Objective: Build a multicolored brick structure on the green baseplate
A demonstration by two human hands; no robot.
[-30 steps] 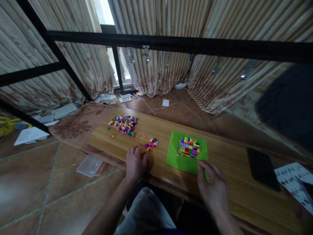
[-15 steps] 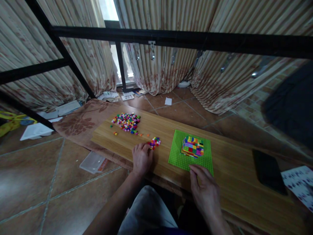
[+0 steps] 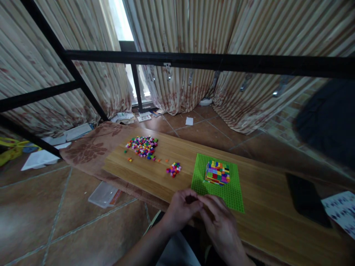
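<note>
Over the wooden table's (image 3: 266, 199) near edge, left hand (image 3: 180, 210) and right hand (image 3: 220, 220) meet, fingertips pressed together; whether they pinch anything, I cannot tell. Beyond, a multicoloured brick block (image 3: 217, 173) stands on the green baseplate (image 3: 200, 175); a loose brick pile (image 3: 142, 146) lies near the table's far left corner.

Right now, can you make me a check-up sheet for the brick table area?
Surface: wooden tabletop; patterned cloth at its left end.
Bricks: multicoloured block on green baseplate; large pile and small pile left of it.
Clutter: dark flat object and printed sheet at right.
Hands: left hand and right hand, fingertips close together; can't tell if they hold anything.
Cables: nothing seen.
Surroundings: curtains, black bars, clear plastic box on tiled floor.
</note>
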